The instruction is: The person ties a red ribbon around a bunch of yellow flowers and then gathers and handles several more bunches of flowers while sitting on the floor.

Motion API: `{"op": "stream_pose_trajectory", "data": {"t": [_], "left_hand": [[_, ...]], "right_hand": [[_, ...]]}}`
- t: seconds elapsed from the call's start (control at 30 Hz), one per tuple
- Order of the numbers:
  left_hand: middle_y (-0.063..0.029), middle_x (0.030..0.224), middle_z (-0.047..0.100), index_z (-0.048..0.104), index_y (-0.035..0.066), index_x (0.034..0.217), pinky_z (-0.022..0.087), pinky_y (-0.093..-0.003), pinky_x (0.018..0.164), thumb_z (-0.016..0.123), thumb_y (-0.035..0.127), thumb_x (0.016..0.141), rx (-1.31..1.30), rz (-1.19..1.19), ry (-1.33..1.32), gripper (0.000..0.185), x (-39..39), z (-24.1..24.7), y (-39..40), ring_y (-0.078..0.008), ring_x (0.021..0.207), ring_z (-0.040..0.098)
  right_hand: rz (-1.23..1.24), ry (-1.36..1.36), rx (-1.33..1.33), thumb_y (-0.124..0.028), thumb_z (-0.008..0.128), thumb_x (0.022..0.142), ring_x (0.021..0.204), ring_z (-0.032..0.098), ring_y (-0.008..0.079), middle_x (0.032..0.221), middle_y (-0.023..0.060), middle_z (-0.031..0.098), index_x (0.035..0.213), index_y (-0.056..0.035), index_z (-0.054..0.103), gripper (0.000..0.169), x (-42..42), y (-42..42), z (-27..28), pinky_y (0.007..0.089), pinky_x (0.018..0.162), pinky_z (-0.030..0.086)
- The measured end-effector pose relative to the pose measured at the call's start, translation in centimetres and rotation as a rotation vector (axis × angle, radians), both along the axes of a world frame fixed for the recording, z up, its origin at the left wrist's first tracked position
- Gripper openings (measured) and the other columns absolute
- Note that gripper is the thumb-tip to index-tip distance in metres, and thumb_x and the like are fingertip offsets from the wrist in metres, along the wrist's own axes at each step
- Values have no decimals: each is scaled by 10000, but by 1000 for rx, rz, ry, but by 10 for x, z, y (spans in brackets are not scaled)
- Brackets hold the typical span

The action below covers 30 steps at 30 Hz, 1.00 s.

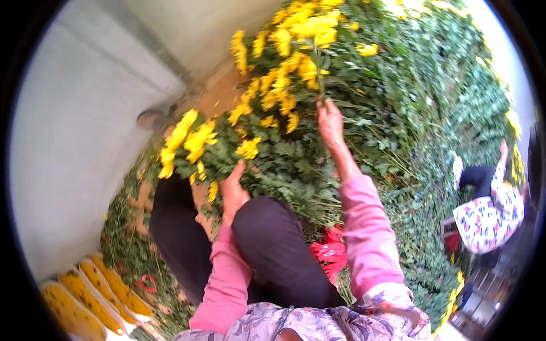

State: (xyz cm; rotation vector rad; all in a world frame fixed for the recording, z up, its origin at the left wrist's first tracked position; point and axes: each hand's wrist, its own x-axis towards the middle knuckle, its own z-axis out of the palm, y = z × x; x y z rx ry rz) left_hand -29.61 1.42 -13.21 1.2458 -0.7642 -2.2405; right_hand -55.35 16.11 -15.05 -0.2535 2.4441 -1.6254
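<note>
Yellow chrysanthemums (187,136) with leafy green stems form a bunch in my left hand (234,189), low and near my knees. The thumb lies over the stems. Farther forward and to the right, my right hand (330,121) grips the stem of a yellow chrysanthemum (315,27), its bloom pointing away from me. Beneath and between the hands spreads a pile of cut chrysanthemums (277,89). Red plastic strips (330,253) lie beside my right forearm. The lower ends of the held stems cannot be told apart from the pile.
A large heap of green stems (426,106) fills the right side. At the lower left stand wrapped bundles of yellow flowers (81,298). A pale wall (85,140) rises on the left. Another person (486,221) in a patterned top is at the far right.
</note>
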Motion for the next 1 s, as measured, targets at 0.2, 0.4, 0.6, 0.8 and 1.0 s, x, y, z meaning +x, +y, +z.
{"op": "stream_pose_trajectory", "data": {"t": [0.2,0.4,0.6,0.8,1.0], "left_hand": [[-117,872,692,642,17,1037,548,-390,748,753,221,876,54,-38,178,283,-1,0,4,-217,818,665],[-115,1129,688,620,26,1189,505,-443,946,590,292,961,296,-65,343,351,14,-30,-8,-274,1043,654],[-72,1140,662,666,17,1109,455,-347,968,620,92,909,316,-113,520,218,21,-21,2,-184,1015,614],[-23,1074,669,612,71,1192,519,-344,848,740,89,841,383,-99,439,374,22,31,3,-166,954,629],[-45,1045,690,631,29,1168,528,-355,868,734,95,856,112,-69,377,335,15,35,2,-171,966,653]], "right_hand": [[142,790,66,-53,522,982,605,596,107,711,26,654,1242,-135,659,304,30,-28,240,264,522,483],[612,554,220,85,595,840,772,697,214,1063,155,716,1273,-45,615,452,122,-19,224,322,639,563],[744,337,443,-36,599,859,820,669,402,987,204,673,1444,-141,459,611,190,13,86,455,707,549],[766,377,497,-33,572,848,741,638,358,884,161,604,1500,-138,370,691,212,14,66,459,648,517],[783,736,496,-216,721,838,878,598,320,946,97,584,1325,-104,545,530,198,14,99,454,746,502]]}}
